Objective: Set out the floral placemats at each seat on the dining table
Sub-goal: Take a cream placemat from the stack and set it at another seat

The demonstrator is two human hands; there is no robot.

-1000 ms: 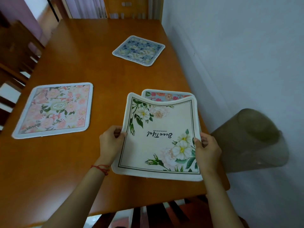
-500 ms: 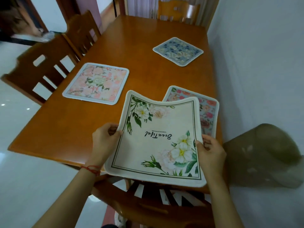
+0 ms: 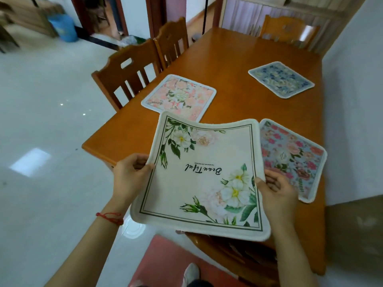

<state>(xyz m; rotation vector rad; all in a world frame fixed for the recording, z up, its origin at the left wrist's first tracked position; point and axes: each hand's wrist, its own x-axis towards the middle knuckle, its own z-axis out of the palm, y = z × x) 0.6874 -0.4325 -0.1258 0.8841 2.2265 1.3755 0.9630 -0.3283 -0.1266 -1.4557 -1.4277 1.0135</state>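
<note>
I hold a cream placemat (image 3: 203, 179) with white flowers and the word "Beautiful" above the near end of the wooden dining table (image 3: 232, 59). My left hand (image 3: 129, 177) grips its left edge and my right hand (image 3: 276, 193) grips its right edge; the mat sags in the middle. Three placemats lie flat on the table: a pink floral one (image 3: 179, 96) at the left side, a blue floral one (image 3: 280, 79) at the far right, and a blue-and-red floral one (image 3: 292, 156) at the near right, partly hidden behind the held mat.
Two wooden chairs (image 3: 128, 71) stand along the table's left side, one chair (image 3: 287, 33) at the far end, and one chair (image 3: 228, 251) just below the held mat. A white wall (image 3: 356, 100) runs along the table's right edge. White tiled floor (image 3: 41, 141) lies to the left.
The view has swung left and pulled back from the table. The cream mat, still in both hands, has shifted left, uncovering more of the blue-and-red mat.
</note>
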